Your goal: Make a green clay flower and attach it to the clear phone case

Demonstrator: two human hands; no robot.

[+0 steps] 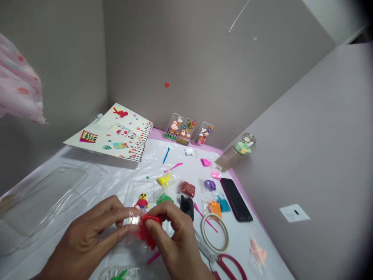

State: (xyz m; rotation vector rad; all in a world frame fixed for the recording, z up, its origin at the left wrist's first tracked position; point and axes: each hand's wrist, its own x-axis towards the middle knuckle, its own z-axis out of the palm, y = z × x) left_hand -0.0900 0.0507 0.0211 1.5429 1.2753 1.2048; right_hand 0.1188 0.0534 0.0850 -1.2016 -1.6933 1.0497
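**Red clay between both hands, in front of the clear case**

My right grip [177, 235] is closed on a lump of red clay [150, 230], pinched between thumb and fingers. My left grip [93, 229] is narrow, thumb and forefinger holding the clear wrapper [134, 221] at the left side of the clay. How much of the clay lies inside the film: cannot tell, the fingers cover part of it.

Position: the red clay is held above the near part of the surface [244, 239]. Just behind it lies a clear phone case [134, 188], partly hidden by my hands. On the case is a small figure [142, 201] with a yellow head and red body.

Right of the case, further clay packets: green [164, 199], partly behind my right hand; yellow [164, 179]; brown [187, 189]; black [187, 208]; purple [210, 185]; orange [215, 209], touching teal [223, 203].

Beside my right hand: a tape roll [203, 229], lying flat, and scissors [213, 257] with red handles, near its lower edge. A dark phone [236, 199] lies near the right edge of the surface. Far side: three decorated cases [188, 130] lean against the wall; a decorated white sheet [101, 132] stands tilted to their left.
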